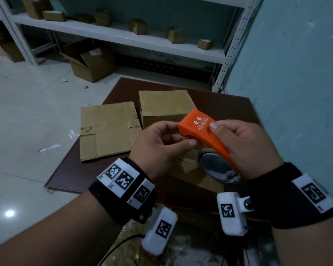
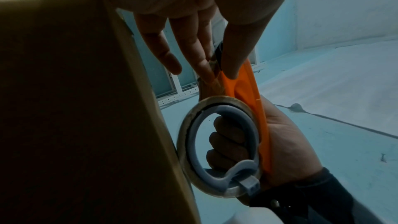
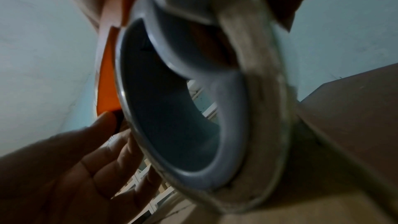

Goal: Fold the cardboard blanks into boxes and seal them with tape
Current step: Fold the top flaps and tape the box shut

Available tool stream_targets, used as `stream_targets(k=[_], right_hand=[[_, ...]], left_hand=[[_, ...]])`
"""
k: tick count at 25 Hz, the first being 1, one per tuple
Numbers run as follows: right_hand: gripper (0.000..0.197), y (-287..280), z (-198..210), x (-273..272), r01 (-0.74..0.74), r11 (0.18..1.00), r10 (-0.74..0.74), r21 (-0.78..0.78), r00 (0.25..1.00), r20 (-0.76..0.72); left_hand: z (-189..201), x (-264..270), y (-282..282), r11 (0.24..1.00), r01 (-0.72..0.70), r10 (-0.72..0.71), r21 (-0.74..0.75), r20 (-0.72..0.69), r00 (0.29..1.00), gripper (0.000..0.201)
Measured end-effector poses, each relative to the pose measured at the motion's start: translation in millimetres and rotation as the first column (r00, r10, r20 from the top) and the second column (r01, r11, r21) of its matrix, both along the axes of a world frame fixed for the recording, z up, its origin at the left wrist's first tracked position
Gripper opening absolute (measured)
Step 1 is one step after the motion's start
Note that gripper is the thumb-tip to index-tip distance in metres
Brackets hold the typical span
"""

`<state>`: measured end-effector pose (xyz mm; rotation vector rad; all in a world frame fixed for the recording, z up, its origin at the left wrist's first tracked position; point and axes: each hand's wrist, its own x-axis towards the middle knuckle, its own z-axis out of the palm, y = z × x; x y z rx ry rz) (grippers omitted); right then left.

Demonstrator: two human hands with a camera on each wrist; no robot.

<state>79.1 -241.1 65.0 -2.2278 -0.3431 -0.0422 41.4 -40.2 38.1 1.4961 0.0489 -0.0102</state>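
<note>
My right hand (image 1: 231, 139) grips an orange tape dispenser (image 1: 200, 124), thumb on top and fingers (image 2: 228, 142) curled through the grey ring inside the tape roll (image 2: 217, 151). My left hand (image 1: 183, 134) pinches the dispenser's front end between thumb (image 2: 234, 57) and fingers, where the tape comes off. Both hands hover over a folded cardboard box (image 1: 188, 169) on the dark table (image 1: 229, 106); in the left wrist view this box (image 2: 86, 108) fills the left side. A flat cardboard blank (image 1: 108, 131) lies to the left. Another cardboard piece (image 1: 165, 104) sits behind.
A white metal shelf (image 1: 123, 35) behind the table carries several small cardboard boxes. An open carton (image 1: 90, 62) stands on the tiled floor at the left. A teal wall (image 1: 296, 73) runs close along the table's right side. White sensor modules hang from both wrists.
</note>
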Motion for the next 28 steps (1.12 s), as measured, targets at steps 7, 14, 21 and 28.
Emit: stream_targets(k=[7,14,21,28], right_hand=[[0.035,0,0,0,-0.007,1.0,0.007,0.01,1.0,-0.007],[0.041,2,-1,0,-0.016,1.0,0.015,0.026,1.0,0.005],[0.036,-1,2,0,0.006,0.995,-0.003,0.102,1.0,-0.021],[0.033,1,3,-2,-0.047,0.999,0.047,-0.016,0.999,0.007]], left_hand=[[-1,4,-3,0.995,-0.042,0.05,0.092,-0.076,0.996,0.013],[-1,0,-3,0.977,-0.036,0.052,0.212,-0.067,0.996,0.009],[5,4,6,0.997,-0.068,0.069,0.036,-0.046,0.997,0.028],[7,12,20,0.99,-0.059,0.016,-0.128,-0.315,0.949,0.049]])
